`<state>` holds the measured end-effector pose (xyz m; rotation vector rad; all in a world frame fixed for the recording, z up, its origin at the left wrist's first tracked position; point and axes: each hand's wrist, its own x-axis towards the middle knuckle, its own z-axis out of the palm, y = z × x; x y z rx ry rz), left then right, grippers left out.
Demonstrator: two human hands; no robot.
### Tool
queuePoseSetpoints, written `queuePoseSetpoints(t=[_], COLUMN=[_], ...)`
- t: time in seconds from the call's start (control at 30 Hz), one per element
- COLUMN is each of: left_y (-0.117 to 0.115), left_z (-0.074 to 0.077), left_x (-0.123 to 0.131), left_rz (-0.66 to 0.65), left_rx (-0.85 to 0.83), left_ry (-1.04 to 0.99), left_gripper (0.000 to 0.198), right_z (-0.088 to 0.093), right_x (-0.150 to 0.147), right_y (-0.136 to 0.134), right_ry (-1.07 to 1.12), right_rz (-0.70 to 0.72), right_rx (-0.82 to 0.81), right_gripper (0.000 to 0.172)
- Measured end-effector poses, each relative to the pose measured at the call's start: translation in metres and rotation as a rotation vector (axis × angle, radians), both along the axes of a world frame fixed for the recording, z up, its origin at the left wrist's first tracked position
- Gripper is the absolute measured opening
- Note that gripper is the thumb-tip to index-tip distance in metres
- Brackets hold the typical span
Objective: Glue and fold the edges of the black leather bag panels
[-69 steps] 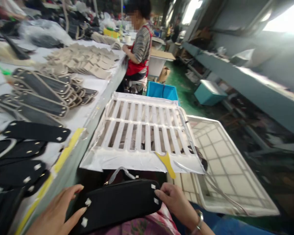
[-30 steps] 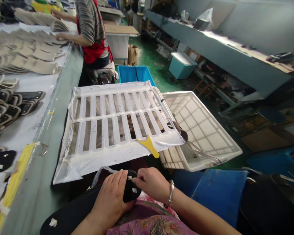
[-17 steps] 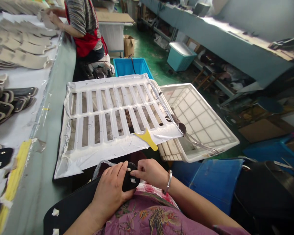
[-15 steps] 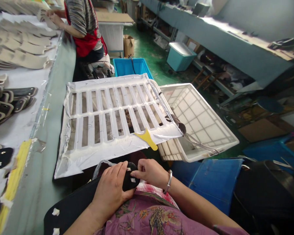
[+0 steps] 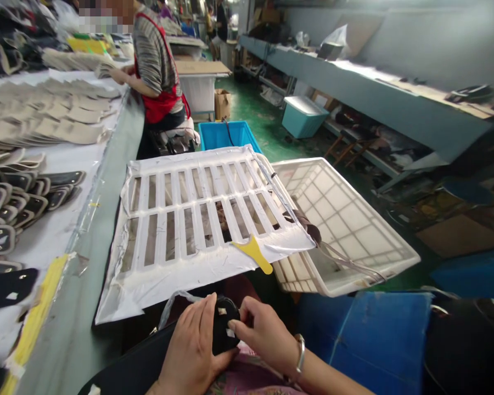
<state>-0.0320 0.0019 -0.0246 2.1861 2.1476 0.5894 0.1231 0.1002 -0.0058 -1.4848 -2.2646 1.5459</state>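
Note:
A long black panel [image 5: 226, 344] with a rounded end lies across my lap, with small whitish tabs on its face. My left hand [image 5: 191, 345] wraps over it from the left, fingers together on top and thumb along the lower edge. At the rounded end, my right hand [image 5: 269, 334] grips the rim with curled fingers, its thumb beside the lower white tab [image 5: 230, 333]. Just beyond both hands, a yellow forked flat piece [image 5: 253, 253] rests on a white slatted rack [image 5: 177, 277]. The fingertips under the panel are hidden.
On the left table [image 5: 80, 230] lie stacked beige pieces [image 5: 66, 112] and black rounded pieces [image 5: 28, 189]. A white crate [image 5: 349, 219] stands right of the rack, a blue bin [image 5: 226, 134] behind it. A co-worker in a red apron [image 5: 160, 104] sits at the table.
The view has tilted up, so the rack, table and hands sit lower in the picture. Both hands stay on the black panel; the right thumb is now nearer its lower white tab.

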Motion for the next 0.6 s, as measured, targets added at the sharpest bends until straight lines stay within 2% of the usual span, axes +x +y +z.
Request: queuePoseSetpoints(t=[0.1,0.2,0.33,0.43,0.6], left_y=[0.003,0.005,0.006,0.008,0.016], left_z=[-0.004,-0.004,-0.004,-0.002,0.011], left_x=[0.002,0.002,0.004,0.006,0.01], left_rz=[0.01,0.002,0.011,0.025,0.071], left_rx=[0.054,0.067,0.06,0.04,-0.076], left_ry=[0.031,0.055,0.06,0.051,-0.034], left_gripper=[0.085,0.08,0.075,0.071,0.06], right_z=[0.005,0.007,0.006,0.004,-0.004], right_x=[0.0,-0.001,-0.004,-0.005,-0.006], right_y=[-0.005,-0.005,-0.002,-0.001,0.002], right_ry=[-0.052,-0.073,-0.072,-0.039,0.012], right_rz=[0.031,0.071,0.077,0.028,0.003], right_rx=[0.117,0.167,0.121,0.051,0.021], right_gripper=[0.016,0.018,0.021,0.022,0.019])
